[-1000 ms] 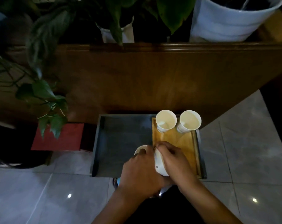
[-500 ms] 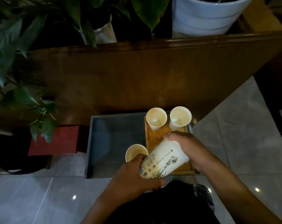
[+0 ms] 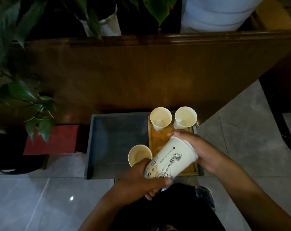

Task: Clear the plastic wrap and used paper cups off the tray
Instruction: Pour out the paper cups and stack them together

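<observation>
Both hands hold the tall cup (image 3: 170, 158) tilted over the tray (image 3: 118, 130): left hand (image 3: 138, 182) fingers wrap its base, right hand (image 3: 203, 152) cups its rim. Its long axis points base-first toward the small cup (image 3: 138, 155) just left.

Both your forearms come in from the bottom edge, angled inward. Your left hand (image 3: 138, 179) is curled round the narrow base end of the tilted printed cup (image 3: 170, 158), thumb over the top. Your right hand (image 3: 203, 152) cups the wide rim end, fingers wrapped over the mouth, wrist bent.
</observation>
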Tool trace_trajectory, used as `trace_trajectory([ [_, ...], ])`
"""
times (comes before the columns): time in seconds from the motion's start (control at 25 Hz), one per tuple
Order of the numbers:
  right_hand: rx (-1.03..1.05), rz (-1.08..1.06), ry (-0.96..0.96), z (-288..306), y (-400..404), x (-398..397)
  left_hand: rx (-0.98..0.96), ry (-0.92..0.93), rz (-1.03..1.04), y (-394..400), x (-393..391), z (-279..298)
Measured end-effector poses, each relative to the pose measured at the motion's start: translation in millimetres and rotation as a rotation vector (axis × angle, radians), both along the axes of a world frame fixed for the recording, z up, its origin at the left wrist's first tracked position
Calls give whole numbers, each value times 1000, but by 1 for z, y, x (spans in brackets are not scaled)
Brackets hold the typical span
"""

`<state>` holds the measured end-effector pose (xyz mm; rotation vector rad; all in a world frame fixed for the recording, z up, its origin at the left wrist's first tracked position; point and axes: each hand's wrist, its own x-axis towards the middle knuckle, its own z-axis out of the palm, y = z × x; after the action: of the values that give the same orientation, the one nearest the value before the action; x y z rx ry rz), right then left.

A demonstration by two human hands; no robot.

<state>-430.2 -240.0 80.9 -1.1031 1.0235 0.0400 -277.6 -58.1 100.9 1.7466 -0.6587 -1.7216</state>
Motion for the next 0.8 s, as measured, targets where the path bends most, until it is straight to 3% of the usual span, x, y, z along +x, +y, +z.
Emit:
trace_trajectory([
  [0.12, 2, -10, 89, 0, 3, 5, -15, -7, 19, 5, -1, -6],
  [0.28, 79, -13, 65, 5, -3, 3, -32, 54, 42, 14, 4, -10],
  [0.48, -27, 124, 55, 22, 4, 12, -73, 65, 94, 25, 5, -11],
  [0.6, -176, 126, 8, 20, 20, 17, -119, -78, 75, 24, 4, -6],
  [0.68, -190, 165, -30, 21, 23, 15, -137, -213, 56, 25, 4, -6],
  [0.8, -167, 293, -63, 28, 13, 4, -174, -254, 49, 28, 1, -7],
])
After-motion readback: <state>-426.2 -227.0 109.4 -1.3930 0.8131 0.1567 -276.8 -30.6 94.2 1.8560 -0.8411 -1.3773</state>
